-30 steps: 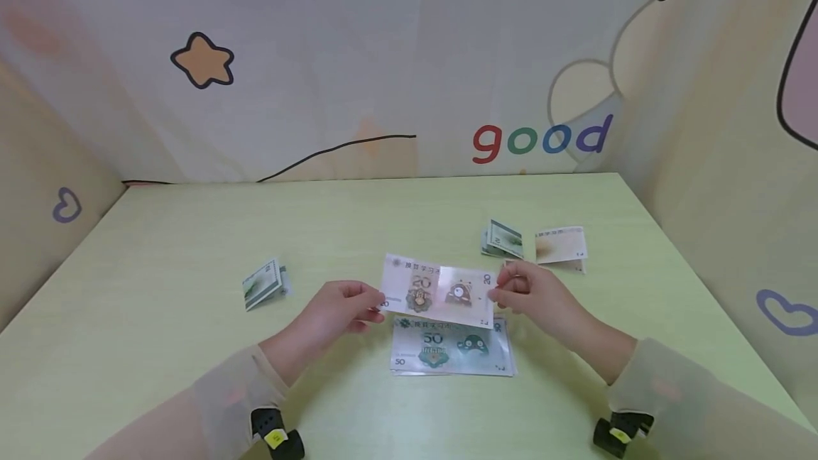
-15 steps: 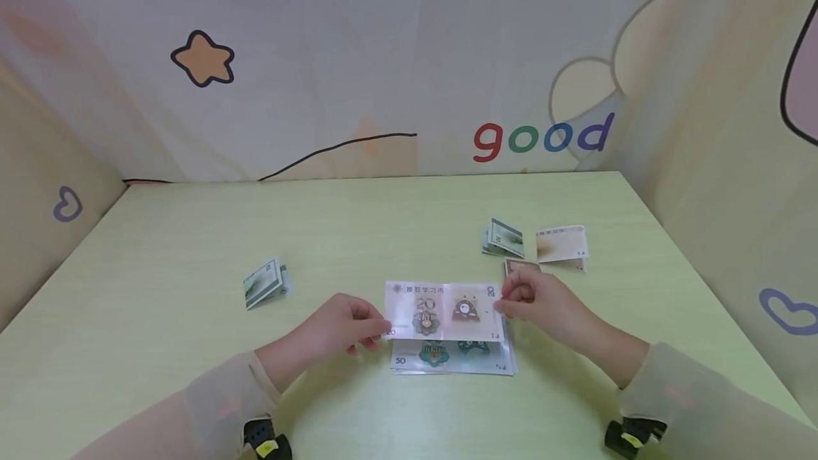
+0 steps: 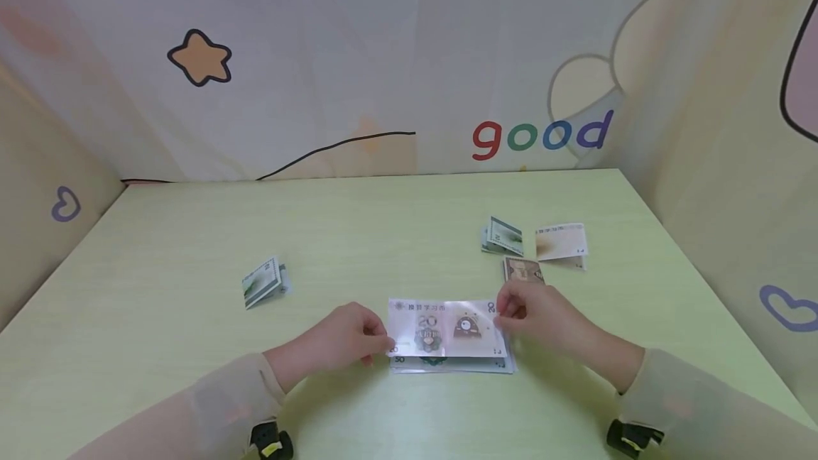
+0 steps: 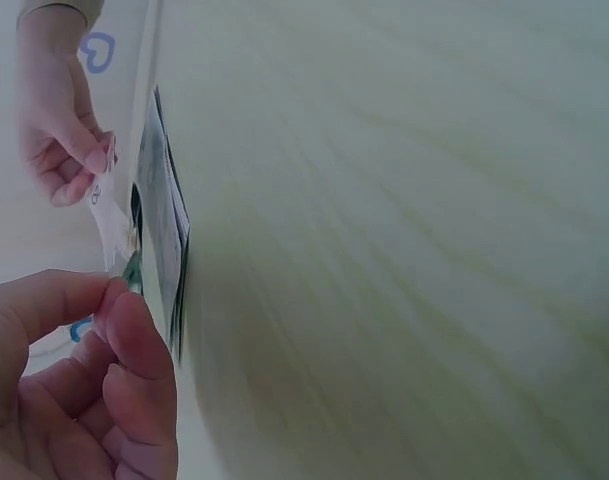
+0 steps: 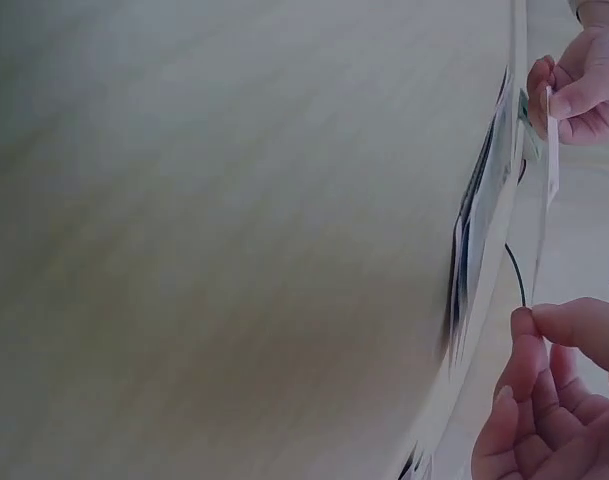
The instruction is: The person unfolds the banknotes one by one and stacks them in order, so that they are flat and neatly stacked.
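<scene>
moved since one second ago: pink 20 note (image 3: 447,327), now lying nearer the person in the head view and hiding more of the pile of 50 notes (image 3: 450,366); both grips are travelling with it; the brown note (image 3: 524,270) beyond the right grip is showing more fully.

left grip (image 3: 341,336): pinching the 20 note at its lower left corner, thumb against finger.

right grip (image 3: 543,318): pinching the same note at its right edge, toward the far corner.

20 note: hanging between the two grips; in both wrist views it is standing apart from the pile, not touching it.

pile of 50 notes: resting flat on the surface (image 3: 160,346), its near edge peeping out below the 20 note.

other stock: a folded green note (image 3: 263,284), standing to the left; a second folded green note (image 3: 503,236) and a pale folded note (image 3: 561,241), sitting far right.

step in hand, as judged: the person is apparently bringing the 20 note down over the pile. next move seems to be calling for squaring its edges with those below, lowering it evenly, then releasing both pinches together.
</scene>
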The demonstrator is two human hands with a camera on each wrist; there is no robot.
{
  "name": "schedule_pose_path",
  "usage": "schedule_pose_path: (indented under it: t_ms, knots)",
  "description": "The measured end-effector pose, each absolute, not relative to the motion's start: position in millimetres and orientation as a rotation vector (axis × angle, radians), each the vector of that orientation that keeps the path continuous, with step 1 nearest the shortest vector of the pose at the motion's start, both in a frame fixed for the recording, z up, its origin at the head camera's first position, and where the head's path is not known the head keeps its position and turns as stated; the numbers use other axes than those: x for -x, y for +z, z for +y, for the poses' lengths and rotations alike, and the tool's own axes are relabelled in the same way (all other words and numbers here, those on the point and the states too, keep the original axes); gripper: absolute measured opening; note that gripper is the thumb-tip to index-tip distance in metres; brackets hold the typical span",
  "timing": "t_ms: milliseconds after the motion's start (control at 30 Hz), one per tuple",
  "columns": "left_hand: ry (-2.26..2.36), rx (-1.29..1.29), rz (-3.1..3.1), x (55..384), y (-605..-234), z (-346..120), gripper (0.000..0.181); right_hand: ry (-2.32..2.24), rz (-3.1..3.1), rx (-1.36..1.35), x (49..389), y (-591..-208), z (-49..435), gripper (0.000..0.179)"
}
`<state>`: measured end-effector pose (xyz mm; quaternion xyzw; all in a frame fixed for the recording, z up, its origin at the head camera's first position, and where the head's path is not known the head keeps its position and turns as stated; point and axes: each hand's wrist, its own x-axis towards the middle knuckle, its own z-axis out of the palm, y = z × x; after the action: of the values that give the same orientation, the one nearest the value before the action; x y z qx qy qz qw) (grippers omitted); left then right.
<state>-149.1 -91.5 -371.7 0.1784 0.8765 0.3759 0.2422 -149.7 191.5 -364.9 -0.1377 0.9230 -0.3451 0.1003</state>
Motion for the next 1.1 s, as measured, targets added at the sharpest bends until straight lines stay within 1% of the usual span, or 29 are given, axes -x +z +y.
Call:
schedule_pose_path:
  t_ms: [167,367,567,833,1100]
  knots:
    - [0.972,-0.512,2.422,148,-374,-89,0.015,-0.931,2.75,0.441,149,-367,189,0.014]
    - [0.763,-0.538,2.515,145,-373,-82,0.021,-0.85,2.76,0.523,149,-372,190,0.013]
    - [0.597,-0.577,2.583,143,-371,-77,0.025,-0.774,2.751,0.485,150,-373,187,0.012]
    - [0.438,-0.582,2.597,144,-366,-70,0.02,-0.651,2.727,0.386,151,-374,180,0.011]
    - [0.278,-0.64,2.637,145,-363,-65,0.018,-0.469,2.747,0.434,148,-368,175,0.011]
